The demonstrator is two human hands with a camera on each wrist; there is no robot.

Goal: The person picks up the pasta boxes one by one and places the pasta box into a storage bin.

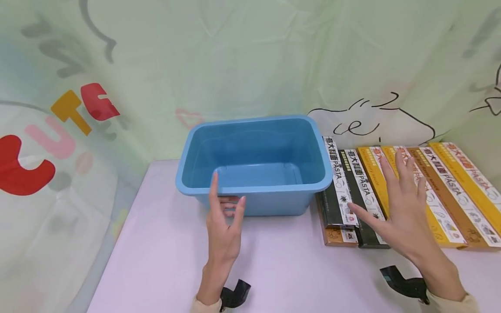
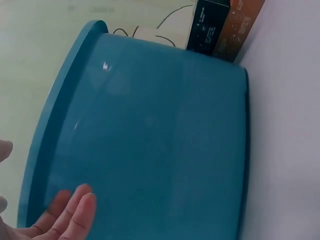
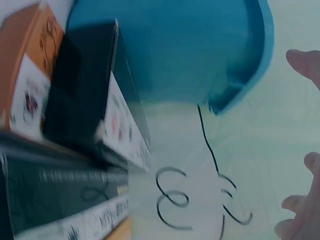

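Observation:
An empty light-blue plastic basin (image 1: 270, 203) stands on the table. My left hand (image 1: 223, 239) is at its front side, the index finger pointing up across the rim and the thumb spread away. In the left wrist view its fingers (image 2: 82, 215) appear before the basin's wall; contact cannot be made out. My right hand (image 1: 407, 221), fingers spread and holding nothing, hovers over a row of pasta boxes. A black pasta box (image 1: 332, 208) lies on a brown box (image 1: 329, 237) beside the basin. Next to them lies another black box (image 1: 368, 226).
Further right lie yellow boxes (image 1: 368, 167) and a brown box (image 1: 438, 187), side by side. A pale printed curtain (image 1: 250, 65) hangs close behind the basin and boxes. The white table (image 1: 164, 252) ends on the left along a slanting edge.

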